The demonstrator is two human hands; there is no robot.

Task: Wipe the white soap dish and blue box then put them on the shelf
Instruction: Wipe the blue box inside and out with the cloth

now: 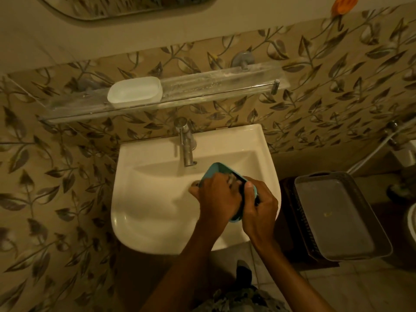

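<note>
The left hand (216, 195) and right hand (261, 207) grip the blue box (217, 170) above the sink (155, 206).

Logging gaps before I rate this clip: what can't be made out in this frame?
Head view only:
1. The wiper in the left hand: blurred, mostly covered by its fingers; kind unclear.
2. Inside of the blue box: hidden by the left hand and right hand.
3. The orange thing: cut off by the top edge.
4. The white soap dish on the shelf: too dim to judge cleanliness.
</note>
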